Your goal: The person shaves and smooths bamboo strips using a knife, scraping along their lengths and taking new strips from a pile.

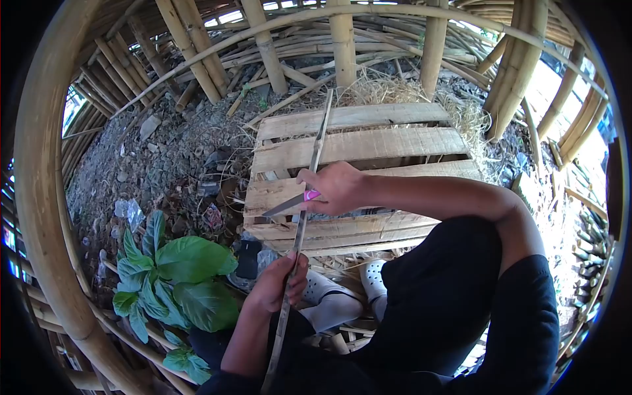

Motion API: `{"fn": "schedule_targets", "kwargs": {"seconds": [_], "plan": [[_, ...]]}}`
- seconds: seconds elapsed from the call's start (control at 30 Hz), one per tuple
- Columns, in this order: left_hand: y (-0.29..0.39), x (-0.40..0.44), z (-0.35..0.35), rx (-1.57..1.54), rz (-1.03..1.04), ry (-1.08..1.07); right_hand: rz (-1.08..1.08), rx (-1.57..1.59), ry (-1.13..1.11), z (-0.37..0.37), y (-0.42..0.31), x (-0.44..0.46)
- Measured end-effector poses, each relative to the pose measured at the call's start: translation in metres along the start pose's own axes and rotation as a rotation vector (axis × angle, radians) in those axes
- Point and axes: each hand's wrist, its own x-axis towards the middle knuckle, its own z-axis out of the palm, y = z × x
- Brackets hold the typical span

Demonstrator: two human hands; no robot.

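A long thin bamboo strip (300,232) runs from my lap up over a slatted wooden crate (388,145). My left hand (282,283) is wrapped round its lower part, near my knee. Farther up, my right hand (337,187) grips a knife by its pink handle (311,195). The grey knife blade (282,206) points left, at the strip where the hand meets it. Whether the right fingers also pinch the strip is hard to tell. The strip's far end reaches past the crate's back slats.
Leafy green plants (178,276) stand at the lower left. Bamboo posts (343,46) and a curved bamboo rail (49,171) surround the spot. Rubble (164,164) covers the ground, with dry straw (375,89) behind the crate. My feet wear light clogs (374,276) below the crate.
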Motion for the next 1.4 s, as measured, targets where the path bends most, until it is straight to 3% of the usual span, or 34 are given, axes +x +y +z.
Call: {"fn": "schedule_targets", "kwargs": {"seconds": [0.17, 0.23, 0.27, 0.3, 0.37, 0.4, 0.57, 0.63, 0.7, 0.8, 0.9, 0.93, 0.97, 1.03, 1.1, 1.17, 1.27, 1.33, 1.4], "plan": [[0.000, 0.003, 0.012, -0.162, 0.122, 0.056, -0.017, 0.090, 0.028, -0.027, -0.022, -0.001], [0.001, -0.001, 0.022, -0.154, 0.170, 0.074, 0.373, 0.010, -0.288, -0.044, -0.039, 0.008], [0.002, -0.004, 0.029, -0.019, 0.220, 0.123, 0.540, 0.155, -0.372, -0.051, -0.045, 0.011], [0.003, -0.006, 0.035, 0.120, 0.268, 0.171, 0.545, 0.149, -0.373, -0.049, -0.045, 0.011], [0.001, -0.007, 0.043, 0.277, 0.257, 0.190, 0.527, 0.705, -0.362, -0.038, -0.047, 0.008], [-0.001, -0.007, 0.045, 0.434, 0.246, 0.218, 0.385, 0.809, -0.241, -0.035, -0.052, 0.007], [-0.002, -0.009, 0.047, 0.296, 0.220, 0.208, 0.594, 0.640, -0.332, -0.035, -0.030, 0.014], [-0.002, -0.010, 0.045, 0.231, 0.164, 0.174, 0.838, 0.906, -0.048, -0.033, -0.008, 0.015], [-0.002, -0.011, 0.044, 0.221, 0.104, 0.142, 0.931, 0.975, 0.189, -0.045, 0.009, 0.013], [-0.004, -0.009, 0.043, 0.149, 0.069, 0.095, 0.944, 1.013, 0.370, -0.051, 0.047, 0.001], [-0.003, -0.008, 0.034, 0.012, -0.007, 0.027, 1.058, 0.936, 0.307, -0.057, 0.050, -0.011], [-0.003, -0.008, 0.035, 0.009, -0.008, 0.025, 1.081, 0.717, 0.224, -0.059, 0.043, -0.012], [-0.003, -0.008, 0.036, 0.004, -0.019, 0.037, 1.081, 0.715, 0.219, -0.058, 0.039, -0.015], [-0.004, -0.006, 0.035, -0.013, -0.027, 0.051, 0.768, 0.448, 0.086, -0.056, 0.026, -0.021], [-0.005, -0.002, 0.028, -0.100, -0.059, 0.024, 0.743, 0.319, -0.017, -0.053, 0.011, -0.025], [-0.004, 0.002, 0.024, -0.200, -0.090, 0.013, 0.411, 0.142, -0.029, -0.045, -0.006, -0.033], [-0.002, 0.004, 0.019, -0.321, -0.135, -0.004, 0.212, 0.009, -0.245, -0.033, -0.025, -0.040], [-0.001, 0.005, 0.023, -0.347, -0.149, -0.007, 0.195, 0.024, -0.306, -0.029, -0.042, -0.040], [0.002, 0.002, 0.041, -0.103, -0.141, 0.176, 0.070, -0.040, -0.340, -0.025, -0.045, -0.041]]}}
